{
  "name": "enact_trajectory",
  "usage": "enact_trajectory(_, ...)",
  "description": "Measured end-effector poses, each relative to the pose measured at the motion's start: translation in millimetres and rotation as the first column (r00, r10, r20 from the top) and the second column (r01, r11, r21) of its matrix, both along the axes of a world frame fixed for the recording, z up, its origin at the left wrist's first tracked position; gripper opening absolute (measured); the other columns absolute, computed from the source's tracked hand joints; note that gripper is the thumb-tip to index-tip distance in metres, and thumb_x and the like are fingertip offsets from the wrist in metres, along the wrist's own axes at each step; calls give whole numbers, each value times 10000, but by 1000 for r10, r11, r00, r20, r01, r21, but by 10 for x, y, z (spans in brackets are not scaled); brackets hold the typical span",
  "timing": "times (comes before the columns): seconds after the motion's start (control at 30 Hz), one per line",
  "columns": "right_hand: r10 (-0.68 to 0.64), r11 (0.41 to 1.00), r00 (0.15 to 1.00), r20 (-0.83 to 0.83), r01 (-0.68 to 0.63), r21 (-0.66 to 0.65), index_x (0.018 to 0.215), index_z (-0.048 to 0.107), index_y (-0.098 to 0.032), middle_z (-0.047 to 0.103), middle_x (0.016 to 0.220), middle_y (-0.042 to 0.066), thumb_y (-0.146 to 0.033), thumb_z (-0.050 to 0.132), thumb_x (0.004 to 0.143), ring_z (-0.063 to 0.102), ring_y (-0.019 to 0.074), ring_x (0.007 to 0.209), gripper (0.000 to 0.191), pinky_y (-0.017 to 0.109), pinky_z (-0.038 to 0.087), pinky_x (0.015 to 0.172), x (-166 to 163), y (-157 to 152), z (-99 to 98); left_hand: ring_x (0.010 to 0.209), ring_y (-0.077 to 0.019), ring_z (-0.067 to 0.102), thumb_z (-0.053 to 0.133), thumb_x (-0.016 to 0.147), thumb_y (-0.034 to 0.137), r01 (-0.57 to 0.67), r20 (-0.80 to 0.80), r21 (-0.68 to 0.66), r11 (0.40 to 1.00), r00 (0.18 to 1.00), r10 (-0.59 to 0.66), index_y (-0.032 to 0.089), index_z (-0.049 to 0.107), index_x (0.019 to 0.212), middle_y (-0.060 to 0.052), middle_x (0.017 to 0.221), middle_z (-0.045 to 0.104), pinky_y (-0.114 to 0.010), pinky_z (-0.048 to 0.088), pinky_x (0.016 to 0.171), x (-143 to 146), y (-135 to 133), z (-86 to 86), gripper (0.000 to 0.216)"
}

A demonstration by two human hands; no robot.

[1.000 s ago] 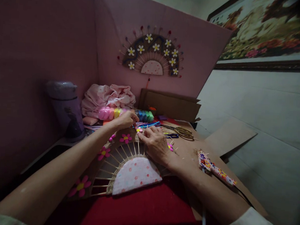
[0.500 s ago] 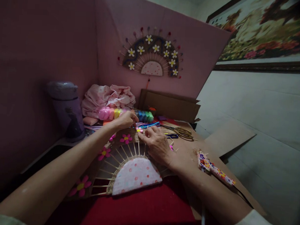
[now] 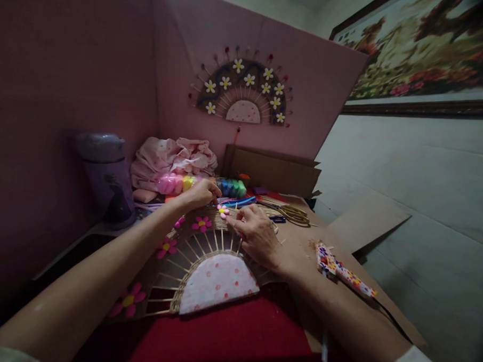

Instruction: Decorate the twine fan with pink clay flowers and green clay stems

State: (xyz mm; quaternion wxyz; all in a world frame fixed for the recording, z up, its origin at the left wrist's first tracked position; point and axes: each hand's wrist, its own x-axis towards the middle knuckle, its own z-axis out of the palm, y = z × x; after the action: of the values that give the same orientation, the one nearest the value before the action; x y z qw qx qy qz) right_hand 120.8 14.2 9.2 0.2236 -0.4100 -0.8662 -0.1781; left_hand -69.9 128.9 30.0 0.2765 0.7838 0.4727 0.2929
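Note:
A half-round fan (image 3: 220,281) of thin sticks, woven cord and polka-dot cloth lies before me, with several pink flowers along its outer band. Near the top of that band sits a light pink flower (image 3: 223,211) with a yellow centre. My left hand (image 3: 203,194) is closed, its fingertips pinched at the flower's upper left edge. From the right, my right hand (image 3: 260,238) rests over the band with its fingers bent and apart, the index fingertip close to the flower's lower right petals. Exact contact of the fingertips is hard to make out.
Scissors (image 3: 294,214) and a flower-patterned glue gun (image 3: 344,271) lie to the right. Behind are packs of coloured clay (image 3: 177,183), pink cloth (image 3: 162,159), cardboard (image 3: 274,169) and a purple tumbler (image 3: 107,180). A finished-looking fan (image 3: 243,111) hangs on the pink panel.
My right hand has drawn slightly right and down from the light pink flower, uncovering more of its petals. My left hand stays by the flower's upper left. The view has shifted slightly.

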Motion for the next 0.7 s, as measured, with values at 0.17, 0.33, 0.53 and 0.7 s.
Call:
enact_trajectory(0.17,33,998,996,87,-37,47,1210,585,-251,567,936,87,-147,541,815,412,227,881,411,365,318,754,-31,48,-44,620,-129,587,471,589,72,14,-5,23,1000,1000,-13,124,734,794,-19,660,688,-211,436,574,-4,21,-21,337)
enact_trajectory(0.33,22,998,993,113,-29,60,1205,585,-242,572,943,89,-154,541,834,413,225,888,384,364,319,761,-22,76,-46,638,-133,588,461,584,67,15,-11,48,999,1000,-14,130,737,792,-10,658,688,-211,427,577,-9,44,-42,351)
enact_trajectory(0.53,34,998,995,94,-38,42,1224,575,-243,585,926,78,-122,525,829,407,221,875,416,352,324,754,33,37,-7,636,-130,595,469,585,72,20,-11,43,999,1000,-20,143,739,804,-9,672,696,-204,434,574,-10,82,-68,354)
enact_trajectory(0.7,28,1000,994,106,-28,-1,1205,580,-178,587,954,93,-147,524,824,406,228,885,387,355,326,750,-21,36,-6,624,-130,590,459,586,79,29,-22,56,998,999,-28,137,737,776,-14,666,691,-210,432,570,-1,78,-75,342)
